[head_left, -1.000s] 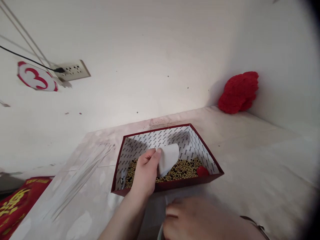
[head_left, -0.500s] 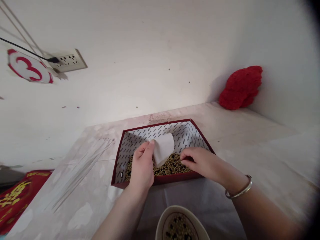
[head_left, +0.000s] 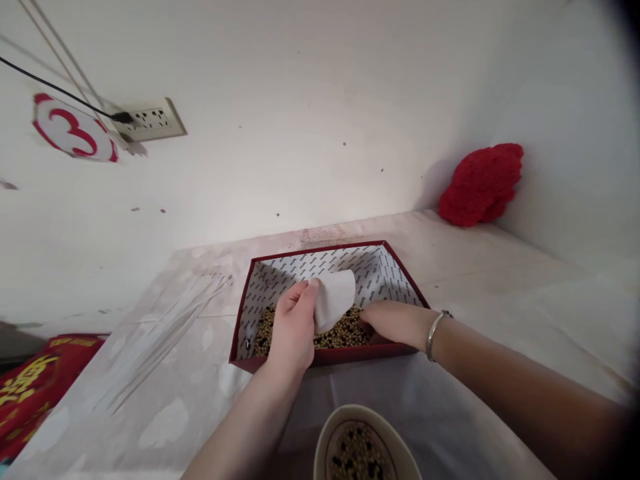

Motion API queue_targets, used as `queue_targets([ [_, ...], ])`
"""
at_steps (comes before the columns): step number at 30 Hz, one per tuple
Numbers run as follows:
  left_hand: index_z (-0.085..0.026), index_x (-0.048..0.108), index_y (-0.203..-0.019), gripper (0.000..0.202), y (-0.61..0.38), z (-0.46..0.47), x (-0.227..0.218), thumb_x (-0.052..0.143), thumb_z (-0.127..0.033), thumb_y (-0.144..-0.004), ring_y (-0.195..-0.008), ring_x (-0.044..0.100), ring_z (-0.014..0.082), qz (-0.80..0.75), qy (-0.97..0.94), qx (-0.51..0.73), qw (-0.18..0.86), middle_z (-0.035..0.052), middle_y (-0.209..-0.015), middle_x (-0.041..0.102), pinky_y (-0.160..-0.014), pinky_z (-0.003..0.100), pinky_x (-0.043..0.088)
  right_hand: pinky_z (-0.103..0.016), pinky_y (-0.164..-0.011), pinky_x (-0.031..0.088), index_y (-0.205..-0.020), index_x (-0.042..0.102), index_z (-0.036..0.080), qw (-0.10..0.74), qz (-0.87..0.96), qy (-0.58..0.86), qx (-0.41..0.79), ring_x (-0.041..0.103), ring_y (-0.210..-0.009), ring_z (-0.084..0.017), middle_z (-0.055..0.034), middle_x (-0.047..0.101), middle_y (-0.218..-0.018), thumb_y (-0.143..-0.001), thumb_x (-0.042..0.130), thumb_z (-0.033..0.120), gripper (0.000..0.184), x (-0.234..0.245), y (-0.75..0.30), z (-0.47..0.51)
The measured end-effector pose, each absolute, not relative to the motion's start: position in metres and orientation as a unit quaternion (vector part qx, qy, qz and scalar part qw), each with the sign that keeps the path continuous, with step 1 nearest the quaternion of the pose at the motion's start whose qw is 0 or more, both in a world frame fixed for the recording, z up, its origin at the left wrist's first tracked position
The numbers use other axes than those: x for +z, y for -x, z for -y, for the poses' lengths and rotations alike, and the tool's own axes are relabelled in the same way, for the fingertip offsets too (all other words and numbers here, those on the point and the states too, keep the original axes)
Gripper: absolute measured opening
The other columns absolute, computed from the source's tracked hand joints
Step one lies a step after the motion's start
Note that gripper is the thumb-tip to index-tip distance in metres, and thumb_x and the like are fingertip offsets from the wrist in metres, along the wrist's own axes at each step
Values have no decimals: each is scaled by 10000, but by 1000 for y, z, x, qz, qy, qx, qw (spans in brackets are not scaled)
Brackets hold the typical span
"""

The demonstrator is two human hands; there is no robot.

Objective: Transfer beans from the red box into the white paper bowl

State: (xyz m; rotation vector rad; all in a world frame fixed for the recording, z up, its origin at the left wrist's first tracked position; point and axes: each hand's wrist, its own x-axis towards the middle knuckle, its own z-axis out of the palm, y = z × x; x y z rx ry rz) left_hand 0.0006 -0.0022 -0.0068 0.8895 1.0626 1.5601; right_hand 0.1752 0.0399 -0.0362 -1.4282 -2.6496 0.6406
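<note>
White card [head_left: 336, 298] curled, pinched in left hand [head_left: 293, 330] above beans [head_left: 345, 331].

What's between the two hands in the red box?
Head view: a stretch of beans on the red box floor, with the white sheet pinched by the left hand above them; right hand touches the beans.
</note>
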Motion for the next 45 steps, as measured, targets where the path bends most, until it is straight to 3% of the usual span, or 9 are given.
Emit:
queue_targets([
  [7, -170, 523, -589, 269, 0, 2, -8, 619, -362, -751, -513, 347, 82, -439, -375, 639, 508, -55, -537, 421, -481, 215, 251, -247, -448, 334, -545, 653, 179, 3, 839, 496, 224, 527, -430, -145, -36, 609, -490, -639, 561, 58, 179, -49, -177, -42],
  [12, -169, 511, -579, 292, 1, 2, -7, 620, -385, -742, -510, 341, 84, -440, -383, 633, 509, -56, -527, 414, -481, 215, 252, -236, -462, 335, -542, 611, 179, 44, 847, 485, 216, 534, -480, -144, -9, 589, -507, -634, 597, 89, 130, -42, -177, -46],
  [17, -163, 489, -589, 303, 0, 2, -8, 588, -384, -772, -519, 318, 81, -445, -392, 625, 508, -53, -533, 380, -479, 203, 246, -264, -656, 398, -749, 566, 177, 184, 838, 489, 158, 555, -724, -162, -34, 610, -768, -798, 475, 118, 119, -9, -169, -27],
  [20, -163, 464, -576, 317, 0, 3, -7, 580, -381, -777, -514, 290, 79, -447, -405, 610, 514, -55, -529, 341, -468, 200, 241, -247, -624, 408, -775, 529, 193, 383, 771, 485, 155, 535, -680, -145, -6, 576, -747, -794, 518, 138, 59, 10, -158, -4],
  [23, -158, 470, -566, 309, 0, 5, -5, 592, -356, -769, -506, 263, 75, -448, -427, 589, 520, -60, -521, 315, -461, 201, 230, -251, -632, 407, -748, 521, 193, 437, 778, 430, 137, 520, -679, -140, -1, 551, -732, -801, 544, 129, 86, 16, -144, 12],
  [31, -162, 456, -577, 316, 1, 7, -2, 565, -368, -790, -552, 239, 88, -443, -485, 506, 559, -49, -565, 271, -496, 216, 229, -310, -684, 408, -680, 531, 169, 482, 784, 389, 33, 503, -732, -174, -36, 535, -722, -827, 549, 138, 151, -7, -138, 2],
  [37, -174, 374, -544, 366, 1, 7, 2, 552, -379, -790, -560, 230, 94, -440, -509, 499, 547, -50, -571, 254, -510, 220, 233, -318, -687, 401, -686, 547, 162, 461, 800, 383, 33, 500, -727, -171, -37, 536, -716, -847, 522, 141, 164, -10, -138, 4],
  [42, -167, 442, -543, 346, 1, 7, 0, 575, -389, -773, -520, 235, 86, -439, -480, 510, 563, -56, -540, 280, -485, 217, 228, -310, -689, 401, -687, 553, 162, 474, 775, 415, 53, 502, -732, -167, -33, 539, -716, -825, 550, 137, 140, -8, -146, 2],
  [45, -162, 460, -549, 341, 1, 6, -1, 576, -387, -778, -497, 232, 78, -440, -455, 521, 572, -58, -526, 291, -471, 214, 226, -269, -656, 401, -684, 545, 172, 474, 764, 419, 125, 509, -699, -139, -5, 537, -695, -795, 577, 116, 128, 7, -153, 13],
])
